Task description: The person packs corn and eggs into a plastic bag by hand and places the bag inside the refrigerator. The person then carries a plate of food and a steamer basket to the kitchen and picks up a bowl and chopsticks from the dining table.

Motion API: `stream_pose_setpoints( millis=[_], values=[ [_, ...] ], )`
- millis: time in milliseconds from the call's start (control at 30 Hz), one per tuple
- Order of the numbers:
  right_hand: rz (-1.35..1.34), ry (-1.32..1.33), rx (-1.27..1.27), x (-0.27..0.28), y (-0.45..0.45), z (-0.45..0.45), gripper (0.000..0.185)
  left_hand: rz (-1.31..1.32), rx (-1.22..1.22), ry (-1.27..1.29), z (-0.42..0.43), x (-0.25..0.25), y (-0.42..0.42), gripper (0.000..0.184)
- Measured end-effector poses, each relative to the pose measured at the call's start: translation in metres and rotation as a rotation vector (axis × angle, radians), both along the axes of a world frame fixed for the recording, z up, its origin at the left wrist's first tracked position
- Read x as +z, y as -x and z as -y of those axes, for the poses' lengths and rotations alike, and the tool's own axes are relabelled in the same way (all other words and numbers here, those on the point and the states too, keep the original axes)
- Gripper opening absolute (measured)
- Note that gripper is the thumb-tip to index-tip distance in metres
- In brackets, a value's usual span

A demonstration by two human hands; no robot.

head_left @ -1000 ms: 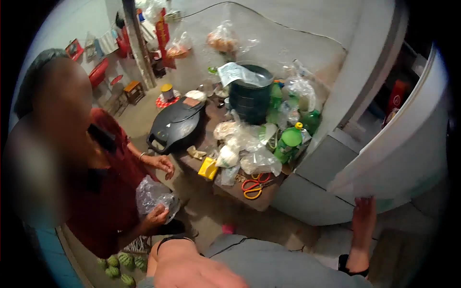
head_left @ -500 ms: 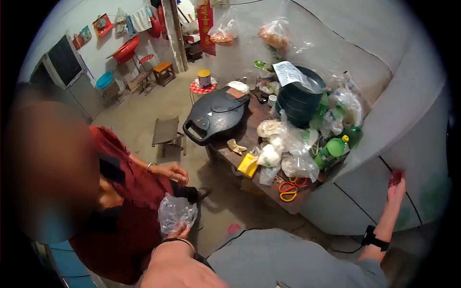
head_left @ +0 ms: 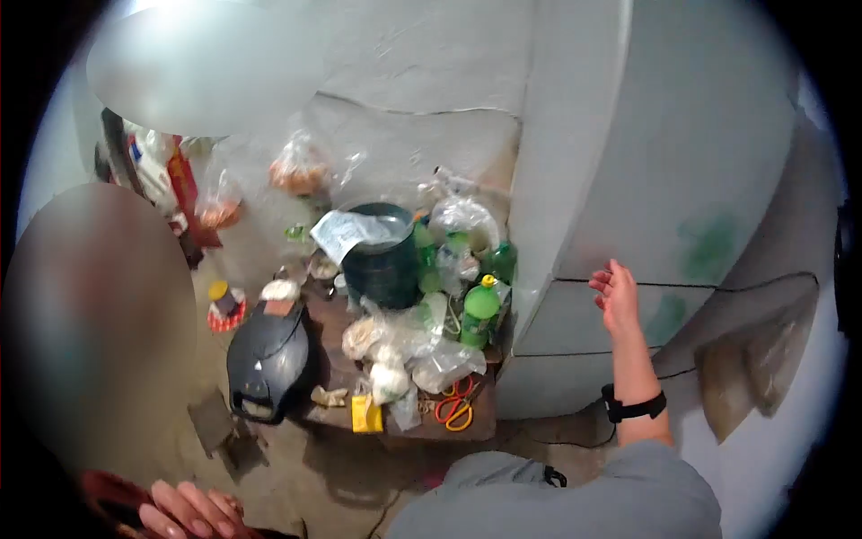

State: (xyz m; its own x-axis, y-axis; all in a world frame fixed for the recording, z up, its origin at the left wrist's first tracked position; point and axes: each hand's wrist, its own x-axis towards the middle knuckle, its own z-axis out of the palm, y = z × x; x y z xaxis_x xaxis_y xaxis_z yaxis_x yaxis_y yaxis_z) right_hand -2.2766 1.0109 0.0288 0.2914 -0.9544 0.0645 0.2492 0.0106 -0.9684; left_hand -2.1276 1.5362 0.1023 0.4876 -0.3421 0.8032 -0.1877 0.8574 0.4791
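Observation:
My right hand (head_left: 616,296) is raised at the right before the grey-white wall panel (head_left: 584,314). Its fingers are apart and hold nothing. A black band circles that wrist. At the bottom left edge, my left hand (head_left: 193,510) shows only in part. Its fingers are bent a little and side by side, close to the other person's dark red garment (head_left: 112,494), with no object visible in them. Whether they touch the cloth is unclear. The table's nearest things to my right hand are a green bottle (head_left: 480,314) with a yellow cap and red-and-orange scissors (head_left: 458,409).
A black appliance (head_left: 269,359), a yellow box (head_left: 366,414), clear bags (head_left: 444,364) and a dark green bucket (head_left: 382,269) crowd the table (head_left: 332,337). Another person stands at the left, blurred. A low stool (head_left: 214,422) stands on the floor, and cables run near the wall.
The view has swung right and the table now appears further left. My right hand has come away from the white panel's edge. The other person's plastic bag is out of sight.

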Motion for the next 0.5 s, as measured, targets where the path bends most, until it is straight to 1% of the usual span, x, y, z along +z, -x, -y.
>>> stream_pose_setpoints(
  millis=[67,100,133,167,200,233,267,300,333,367,400,433,467,500],
  values=[
    [0.010,0.039,-0.021,-0.002,-0.009,-0.008,0.020,0.043,-0.062,-0.057,0.005,0.010,-0.002,0.017],
    [0.000,0.038,-0.007,0.001,-0.016,-0.010,0.020,0.050,-0.048,-0.060,0.008,0.012,-0.004,0.017],
    [-0.020,0.039,0.022,0.002,-0.031,-0.017,0.019,0.042,0.078,-0.052,0.008,0.005,-0.012,0.016],
    [0.019,0.151,0.149,0.012,-0.048,-0.033,0.022,0.022,0.232,-0.052,0.007,0.003,-0.016,0.033],
    [0.060,0.250,0.299,0.026,-0.063,-0.062,0.024,0.069,0.233,-0.150,0.008,0.015,-0.020,0.033],
    [0.156,0.317,0.571,0.045,-0.083,-0.090,0.028,0.041,0.327,-0.110,0.024,0.029,-0.017,0.031],
    [0.267,0.370,0.841,0.068,-0.102,-0.121,0.033,-0.007,0.299,-0.087,0.029,0.041,-0.022,0.025],
    [0.323,0.559,1.014,0.090,-0.118,-0.159,0.039,-0.046,0.268,-0.102,0.035,0.055,-0.022,0.022],
    [0.353,0.648,1.023,0.109,-0.116,-0.208,0.037,0.004,0.350,-0.184,0.042,0.067,-0.016,0.024],
    [0.488,0.782,1.189,0.120,-0.121,-0.231,0.036,0.051,0.385,-0.226,0.050,0.077,-0.014,0.022],
    [0.693,0.873,1.374,0.127,-0.125,-0.250,0.034,0.090,0.381,-0.229,0.049,0.079,-0.011,0.020],
    [0.865,0.926,1.496,0.129,-0.131,-0.263,0.033,0.129,0.368,-0.219,0.047,0.080,-0.008,0.019],
    [1.034,0.937,1.578,0.126,-0.136,-0.279,0.032,0.163,0.352,-0.208,0.041,0.077,-0.004,0.018],
    [1.175,0.920,1.588,0.127,-0.139,-0.286,0.031,0.194,0.334,-0.204,0.033,0.073,0.000,0.017]
  ],
)
